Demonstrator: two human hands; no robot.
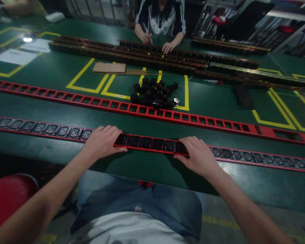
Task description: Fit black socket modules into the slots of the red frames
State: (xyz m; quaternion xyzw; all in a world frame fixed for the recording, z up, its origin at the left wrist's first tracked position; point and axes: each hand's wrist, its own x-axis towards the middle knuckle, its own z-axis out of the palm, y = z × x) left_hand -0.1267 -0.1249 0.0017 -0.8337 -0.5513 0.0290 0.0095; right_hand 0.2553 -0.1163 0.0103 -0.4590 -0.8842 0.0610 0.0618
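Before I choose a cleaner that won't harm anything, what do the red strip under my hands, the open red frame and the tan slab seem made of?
Red strip: satin painted metal or plastic; its even red leaves it open. Its sockets look like black plastic, dully shiny.
Red frame: smooth, low sheen; likewise metal or plastic.
Tan slab: probably cardboard; flat, matte and brown.

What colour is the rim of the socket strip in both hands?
Red; the socket strip shows best in the head view.
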